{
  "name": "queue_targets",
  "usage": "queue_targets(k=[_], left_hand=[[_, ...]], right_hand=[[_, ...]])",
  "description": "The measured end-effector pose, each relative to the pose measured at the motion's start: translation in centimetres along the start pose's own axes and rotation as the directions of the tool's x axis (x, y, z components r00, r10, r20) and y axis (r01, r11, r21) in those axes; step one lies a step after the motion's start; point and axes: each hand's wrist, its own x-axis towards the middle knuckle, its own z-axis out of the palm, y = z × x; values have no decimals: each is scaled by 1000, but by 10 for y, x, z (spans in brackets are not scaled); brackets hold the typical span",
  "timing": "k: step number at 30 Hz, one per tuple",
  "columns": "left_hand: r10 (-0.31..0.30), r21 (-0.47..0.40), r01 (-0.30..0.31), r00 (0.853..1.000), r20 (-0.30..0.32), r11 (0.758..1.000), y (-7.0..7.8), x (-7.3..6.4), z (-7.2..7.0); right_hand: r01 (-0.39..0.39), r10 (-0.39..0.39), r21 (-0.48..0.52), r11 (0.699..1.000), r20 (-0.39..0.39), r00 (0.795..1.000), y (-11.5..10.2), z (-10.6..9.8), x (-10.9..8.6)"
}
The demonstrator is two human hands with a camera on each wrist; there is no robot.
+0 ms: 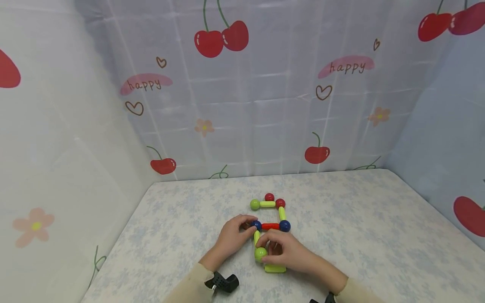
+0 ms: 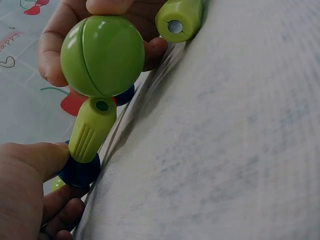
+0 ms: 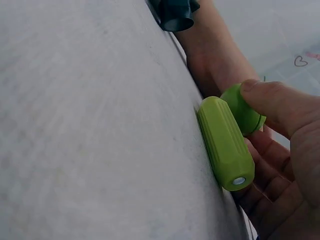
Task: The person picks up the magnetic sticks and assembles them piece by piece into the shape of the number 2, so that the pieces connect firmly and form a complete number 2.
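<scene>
My left hand (image 1: 232, 236) pinches a blue ball (image 1: 257, 224) between thumb and fingers, at the left end of a red rod (image 1: 270, 226). From that ball a short yellow-green rod (image 2: 91, 131) leads to a green ball (image 2: 102, 56). The fingers and thumb of my right hand (image 1: 291, 251) grip this green ball at the rod's near end. Beside it, under the right hand, a second yellow-green rod (image 3: 225, 144) lies on the table, its metal end tip showing in the right wrist view.
Joined to the red rod's right end is another blue ball (image 1: 285, 226). A yellow-green rod (image 1: 282, 213) runs from there to a red ball (image 1: 280, 203), then another rod (image 1: 267, 204) to a green ball (image 1: 255, 204). One more red ball (image 1: 269, 197) sits behind.
</scene>
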Motion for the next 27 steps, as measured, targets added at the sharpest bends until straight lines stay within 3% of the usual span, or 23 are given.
queue_targets(k=[17, 27], left_hand=[[14, -1, -14, 1000, -3, 1000, -2, 1, -1], [2, -2, -2, 1000, 7, 1000, 0, -1, -1]], right_hand=[[-38, 34, -81, 996, -53, 998, 4, 7, 3], [-73, 72, -71, 995, -29, 997, 0, 8, 2]])
